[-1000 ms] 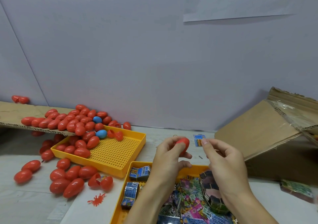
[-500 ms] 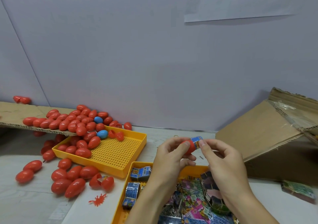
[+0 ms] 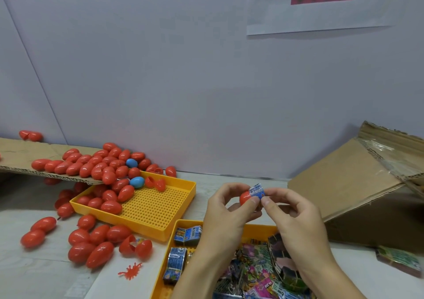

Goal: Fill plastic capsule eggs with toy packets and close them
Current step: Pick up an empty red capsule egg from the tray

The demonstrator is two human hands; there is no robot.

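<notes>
L hand pinches red egg half; R hand pinches blue packet at egg's 2 o'clock. Pkt light, crushable: grip edges.

Red egg mostly hidden behind left hand fingers and the blue packet; open or closed, can't tell. Near yellow tray cut off by bottom edge, packet print too blurry to read. Cardboard box clipped at right edge.
</notes>
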